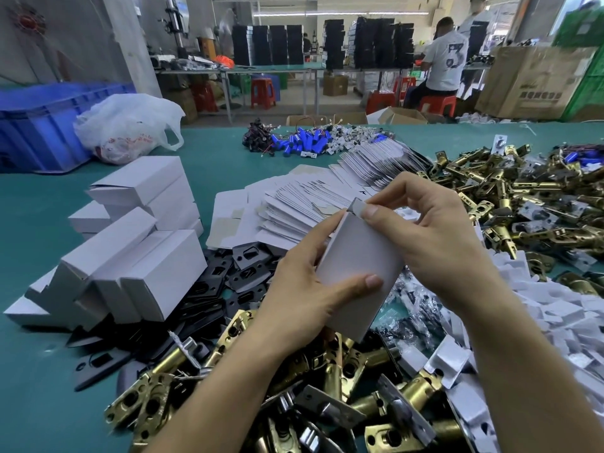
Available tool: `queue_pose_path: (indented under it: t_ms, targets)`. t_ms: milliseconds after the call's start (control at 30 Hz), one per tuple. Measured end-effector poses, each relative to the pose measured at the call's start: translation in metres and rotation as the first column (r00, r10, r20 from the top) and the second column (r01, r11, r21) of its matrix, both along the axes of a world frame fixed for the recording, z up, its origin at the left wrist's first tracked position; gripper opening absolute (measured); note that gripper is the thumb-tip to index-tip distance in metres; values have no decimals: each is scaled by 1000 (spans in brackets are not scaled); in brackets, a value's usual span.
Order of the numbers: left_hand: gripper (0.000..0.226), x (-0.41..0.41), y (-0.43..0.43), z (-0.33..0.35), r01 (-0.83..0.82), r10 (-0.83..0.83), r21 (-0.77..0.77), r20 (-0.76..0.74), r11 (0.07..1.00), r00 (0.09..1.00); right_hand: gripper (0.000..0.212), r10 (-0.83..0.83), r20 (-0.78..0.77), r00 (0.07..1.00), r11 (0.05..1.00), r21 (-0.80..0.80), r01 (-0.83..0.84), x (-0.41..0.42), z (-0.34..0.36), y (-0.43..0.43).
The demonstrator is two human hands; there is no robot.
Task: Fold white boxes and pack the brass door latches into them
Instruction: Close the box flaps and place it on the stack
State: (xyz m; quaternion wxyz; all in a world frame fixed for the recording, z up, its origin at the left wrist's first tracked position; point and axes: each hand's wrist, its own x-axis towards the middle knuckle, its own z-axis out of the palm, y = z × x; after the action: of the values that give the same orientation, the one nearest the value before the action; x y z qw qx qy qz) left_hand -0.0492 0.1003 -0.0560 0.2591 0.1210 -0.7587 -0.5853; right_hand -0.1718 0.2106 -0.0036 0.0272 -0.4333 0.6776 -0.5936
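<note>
Green cloth covers the big table (pixel 209 152) in a busy workshop. Both hands are up over the middle of it, holding one white box (pixel 358 266). The left hand (pixel 304 299) grips the box low down, with its thumb pressed flat on the front and its other fingers curled behind. The right hand (pixel 434 230) is at the top of the box, where its thumb and first finger pinch a small flap (pixel 356 206).

Just under the hands lies a heap of brass latches (pixel 327 387). More latches (pixel 510 194) are piled past the right fingers. Black plates (pixel 228 279) lie beside the left fingers. Further to the left of them are the folded boxes (pixel 137 243), stacked up together. Beyond the fingertips, flat boxes (pixel 310 204) are spread out like cards. Far behind those sit small blue tubes (pixel 300 143), a plastic bag (pixel 127 125) and a blue crate (pixel 39 125).
</note>
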Motion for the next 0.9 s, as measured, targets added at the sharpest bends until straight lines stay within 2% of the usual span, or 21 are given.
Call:
queue_pose_path:
  t_ms: [367,467,600,700,900]
  targets:
    - [80,0,2,3,-31,32,-55,6,998,999,10,-80,-26,996,997,-16,79,8,2,-3]
    - [101,1,4,3,-24,28,-127,26,992,999,10,-73,-24,997,997,6,74,9,2,-4]
    - [127,3,13,5,-77,110,-331,81,941,991,11,-46,8,999,999,-26,46,7,4,-1]
    - [125,6,15,8,-126,162,-386,62,914,985,12,-18,3,1000,998,-52,19,12,6,-2]
    - [106,8,20,12,-173,227,-449,70,877,971,18,-84,23,996,994,-73,86,16,7,-3]
